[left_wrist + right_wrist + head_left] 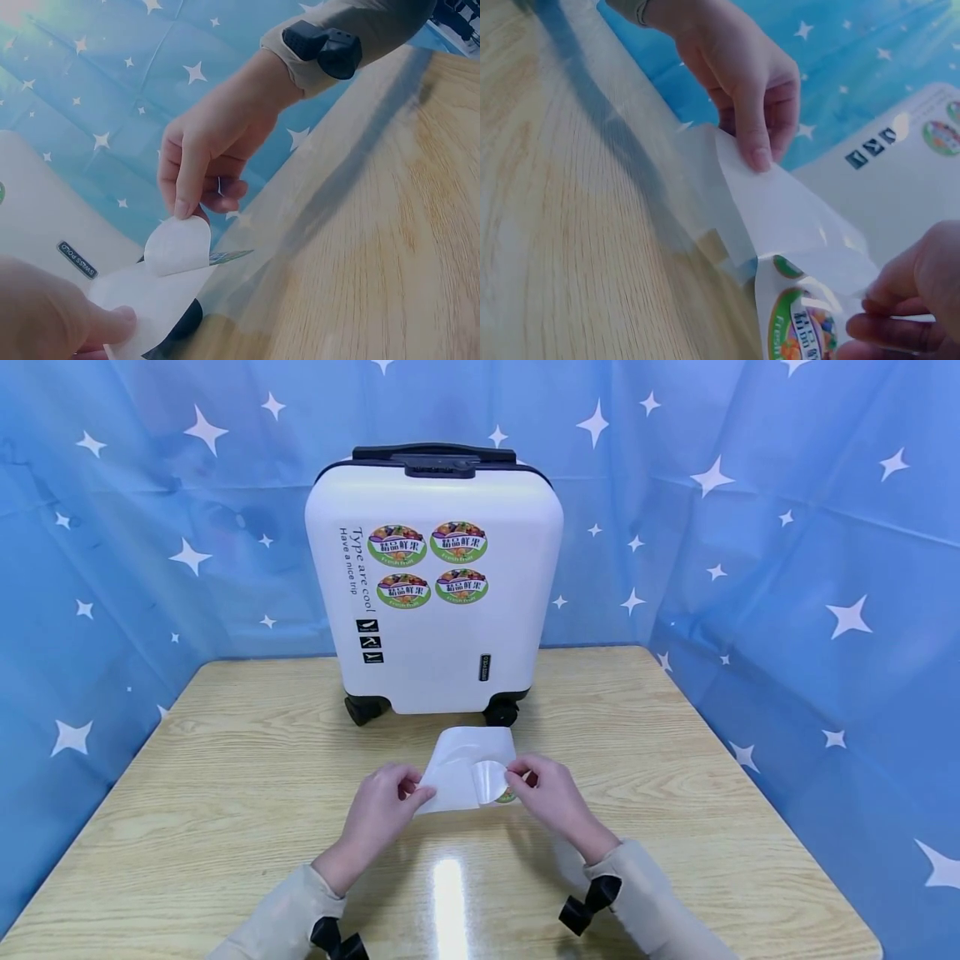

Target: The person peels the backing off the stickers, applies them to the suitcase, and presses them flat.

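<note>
Between the two hands is a thin white backing sheet, held above the wooden table in front of the suitcase. My left hand pinches its left edge between thumb and fingers. An oval fruit sticker at the right side of the sheet is partly peeled up and folded back. Its blank white underside shows in the left wrist view, and its green and purple print in the right wrist view. My right hand pinches the lifted edge of this sticker.
A white suitcase with a black handle and black wheels stands upright at the table's back. Several matching oval stickers are on its front, beside printed lettering. A blue curtain with white stars surrounds the wooden table.
</note>
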A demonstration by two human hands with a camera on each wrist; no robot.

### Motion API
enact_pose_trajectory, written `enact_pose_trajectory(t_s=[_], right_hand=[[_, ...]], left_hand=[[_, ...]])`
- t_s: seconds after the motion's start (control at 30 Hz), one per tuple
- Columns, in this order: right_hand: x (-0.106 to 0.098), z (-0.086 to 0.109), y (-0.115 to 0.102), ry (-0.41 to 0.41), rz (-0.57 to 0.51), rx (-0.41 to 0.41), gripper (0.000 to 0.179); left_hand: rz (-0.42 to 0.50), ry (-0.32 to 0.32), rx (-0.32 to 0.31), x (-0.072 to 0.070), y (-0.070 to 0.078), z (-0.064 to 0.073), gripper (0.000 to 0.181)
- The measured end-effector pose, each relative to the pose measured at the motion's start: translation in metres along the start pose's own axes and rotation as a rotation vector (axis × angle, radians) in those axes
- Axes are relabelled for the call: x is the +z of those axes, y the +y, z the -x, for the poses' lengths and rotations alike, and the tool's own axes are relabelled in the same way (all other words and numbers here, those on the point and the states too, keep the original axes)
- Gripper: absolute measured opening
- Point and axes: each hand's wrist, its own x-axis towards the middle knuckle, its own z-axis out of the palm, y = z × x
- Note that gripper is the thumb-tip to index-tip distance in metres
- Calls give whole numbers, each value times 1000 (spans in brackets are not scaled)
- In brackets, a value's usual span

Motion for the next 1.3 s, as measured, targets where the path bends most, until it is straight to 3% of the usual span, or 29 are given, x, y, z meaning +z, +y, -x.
enact_pose_trajectory(t_s=[0.83, 1.07, 1.3], right_hand=[[-12, -4, 1, 55, -20, 51, 4], [-13, -6, -5, 66, -27, 38, 4], [-14, -9, -14, 84, -67, 35, 6]], left_hand=[[-85, -28, -23, -2, -10, 7, 26], [-73, -10, -6, -6, -4, 5, 24], [-38, 20, 66, -9, 9, -3, 17]])
